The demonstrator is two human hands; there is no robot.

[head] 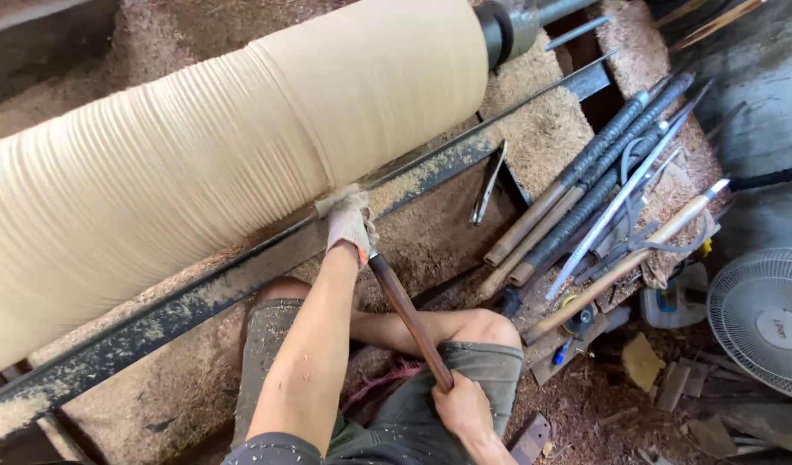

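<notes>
Gloved left hand [349, 226] stretched forward on a straight arm, bare right hand [459, 403] clenched near the lap.

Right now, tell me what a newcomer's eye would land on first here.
The huge pale wooden cylinder mounted on the lathe fills the upper left, ridged on its left part and smoother on its right. At centre, the gloved left hand presses a long-handled turning tool onto the dark metal tool rest, while the bare right hand grips the handle's end. To the right, spare long-handled tools lie in sawdust beside a white fan.
</notes>
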